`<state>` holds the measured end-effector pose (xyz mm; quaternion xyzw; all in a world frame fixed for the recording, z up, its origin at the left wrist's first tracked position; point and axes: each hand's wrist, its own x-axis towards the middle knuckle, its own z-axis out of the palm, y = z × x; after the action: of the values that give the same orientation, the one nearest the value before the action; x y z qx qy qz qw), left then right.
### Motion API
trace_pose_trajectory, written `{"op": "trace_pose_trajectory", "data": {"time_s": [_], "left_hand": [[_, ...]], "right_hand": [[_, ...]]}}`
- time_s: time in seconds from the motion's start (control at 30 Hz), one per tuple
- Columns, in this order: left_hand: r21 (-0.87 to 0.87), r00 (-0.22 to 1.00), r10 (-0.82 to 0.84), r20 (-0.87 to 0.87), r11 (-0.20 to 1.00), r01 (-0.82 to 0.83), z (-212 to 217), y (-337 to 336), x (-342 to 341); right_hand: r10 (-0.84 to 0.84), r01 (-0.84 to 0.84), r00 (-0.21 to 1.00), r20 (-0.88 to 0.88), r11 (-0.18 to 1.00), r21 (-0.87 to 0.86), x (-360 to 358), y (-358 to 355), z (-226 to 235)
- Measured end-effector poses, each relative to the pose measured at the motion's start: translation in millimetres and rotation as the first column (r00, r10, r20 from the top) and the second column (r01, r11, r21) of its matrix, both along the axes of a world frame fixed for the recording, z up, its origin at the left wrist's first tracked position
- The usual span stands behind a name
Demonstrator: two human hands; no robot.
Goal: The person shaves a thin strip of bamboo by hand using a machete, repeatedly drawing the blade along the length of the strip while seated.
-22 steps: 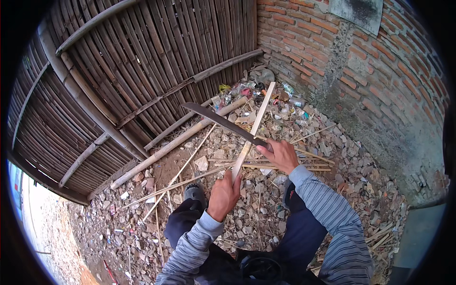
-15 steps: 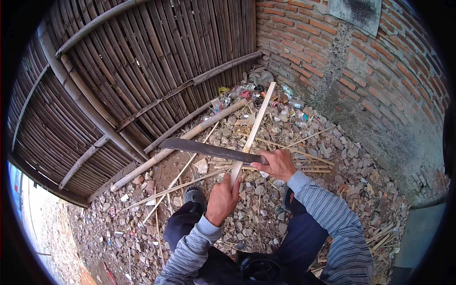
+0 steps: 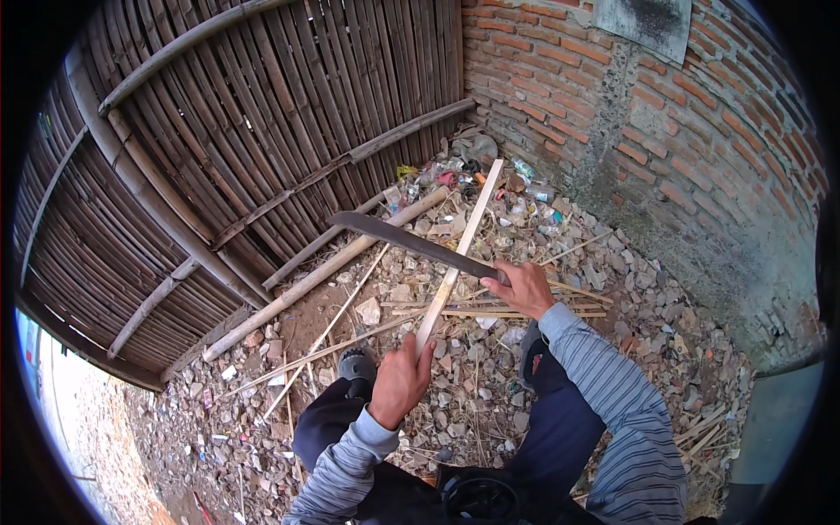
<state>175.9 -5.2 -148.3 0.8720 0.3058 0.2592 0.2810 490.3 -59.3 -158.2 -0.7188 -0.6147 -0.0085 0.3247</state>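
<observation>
My left hand (image 3: 402,378) is closed round the near end of a pale bamboo strip (image 3: 477,208), which slants away from me toward the far corner. In my right hand (image 3: 523,289) is the handle of a machete (image 3: 411,241). Its long dark blade points left and crosses over the strip near its middle; whether the edge touches the strip I cannot tell. The machete's handle is mostly hidden by my fingers.
Stony rubble (image 3: 455,411) covers the ground, with thin bamboo strips (image 3: 499,311) scattered on it. A thick bamboo pole (image 3: 328,276) lies along the slatted bamboo fence (image 3: 289,114). On the right rises a brick wall (image 3: 647,131). Litter (image 3: 455,171) gathers at the far corner.
The machete has tilted, its tip now farther up and to the right, its handle slightly lower right. Its crossing point is farther up the strip. My left hand has shifted a little down and left.
</observation>
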Motion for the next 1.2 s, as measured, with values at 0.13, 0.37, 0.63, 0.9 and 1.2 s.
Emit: {"op": "trace_pose_trajectory", "data": {"time_s": [0.13, 0.37, 0.63, 0.9, 1.2], "left_hand": [[0.006, 1.000, 0.014, -0.028, 1.000, -0.014, -7, -2, -8], [0.024, 0.996, 0.012, -0.088, 1.000, -0.010, 2, -15, -13], [0.010, 0.997, 0.016, -0.079, 1.000, -0.015, 6, -16, -17], [0.023, 0.998, -0.023, -0.064, 0.999, 0.025, 8, -22, -12], [0.044, 0.995, -0.012, -0.094, 0.999, 0.016, -1, -15, -15]], "right_hand": [[0.118, -0.103, 0.987, 0.111, 0.986, -0.135, -3, -3, 6], [-0.304, 0.307, 0.947, -0.105, 0.952, 0.004, 46, -5, 15], [-0.089, 0.092, 0.994, -0.061, 0.995, 0.046, 25, -12, 4], [-0.229, 0.264, 0.944, -0.236, 0.956, 0.126, 96, -9, -25], [-0.217, 0.214, 0.973, -0.083, 0.976, -0.038, 40, -14, 10]]}}
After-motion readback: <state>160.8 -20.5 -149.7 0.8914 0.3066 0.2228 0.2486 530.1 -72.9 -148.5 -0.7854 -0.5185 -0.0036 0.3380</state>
